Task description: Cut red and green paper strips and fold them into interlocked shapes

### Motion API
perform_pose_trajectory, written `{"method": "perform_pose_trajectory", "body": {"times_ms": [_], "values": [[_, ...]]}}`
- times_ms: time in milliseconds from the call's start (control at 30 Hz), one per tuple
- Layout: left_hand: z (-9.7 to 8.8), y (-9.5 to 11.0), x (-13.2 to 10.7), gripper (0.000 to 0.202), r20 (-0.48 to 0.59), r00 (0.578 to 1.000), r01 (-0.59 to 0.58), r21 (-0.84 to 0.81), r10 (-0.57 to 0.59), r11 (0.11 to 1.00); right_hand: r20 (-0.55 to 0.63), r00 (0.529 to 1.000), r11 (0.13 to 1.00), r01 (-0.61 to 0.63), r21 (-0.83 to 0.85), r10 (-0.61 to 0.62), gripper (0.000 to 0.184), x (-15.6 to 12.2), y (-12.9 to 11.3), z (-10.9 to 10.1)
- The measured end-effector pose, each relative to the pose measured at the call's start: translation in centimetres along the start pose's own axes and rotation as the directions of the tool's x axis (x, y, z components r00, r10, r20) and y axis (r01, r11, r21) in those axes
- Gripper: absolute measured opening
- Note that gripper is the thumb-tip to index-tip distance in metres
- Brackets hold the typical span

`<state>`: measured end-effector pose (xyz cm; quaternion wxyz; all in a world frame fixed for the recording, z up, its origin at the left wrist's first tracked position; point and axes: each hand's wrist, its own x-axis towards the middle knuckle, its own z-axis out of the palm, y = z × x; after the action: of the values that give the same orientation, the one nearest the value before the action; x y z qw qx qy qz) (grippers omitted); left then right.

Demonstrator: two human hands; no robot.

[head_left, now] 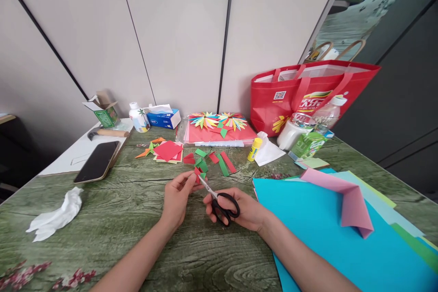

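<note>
My left hand pinches a small red paper scrap over the green wood-grain table. My right hand grips black-handled scissors, whose blades point up-left at the scrap. Just beyond the hands lie several red and green paper pieces, and a small stack of red and yellow squares lies to their left.
Large blue, pink and green paper sheets lie at right. A yellow glue stick, crumpled tissue, phone, hammer, tissue box, colourful paper stars and a red tote bag ring the table's edges.
</note>
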<state>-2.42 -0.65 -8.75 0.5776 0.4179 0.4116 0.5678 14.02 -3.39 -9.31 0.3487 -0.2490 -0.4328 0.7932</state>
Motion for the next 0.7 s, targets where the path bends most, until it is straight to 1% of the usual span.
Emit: {"method": "perform_pose_trajectory", "body": {"times_ms": [300,533,700], "values": [[-0.13,-0.66,-0.13,0.017,-0.026,0.999,-0.047,-0.027,0.046,0.999,-0.012,1.000,0.999,-0.014,0.040,0.015,0.034,-0.02,-0.05,0.40],[0.02,-0.48,-0.19,0.017,-0.053,0.996,-0.078,-0.016,0.077,0.997,0.001,1.000,0.999,0.006,0.049,-0.006,0.033,0.13,0.23,0.28],[-0.05,-0.17,0.00,0.015,-0.003,0.999,-0.036,-0.058,0.036,0.998,0.001,1.000,0.999,0.016,0.044,-0.017,0.035,0.16,0.37,0.26]]}}
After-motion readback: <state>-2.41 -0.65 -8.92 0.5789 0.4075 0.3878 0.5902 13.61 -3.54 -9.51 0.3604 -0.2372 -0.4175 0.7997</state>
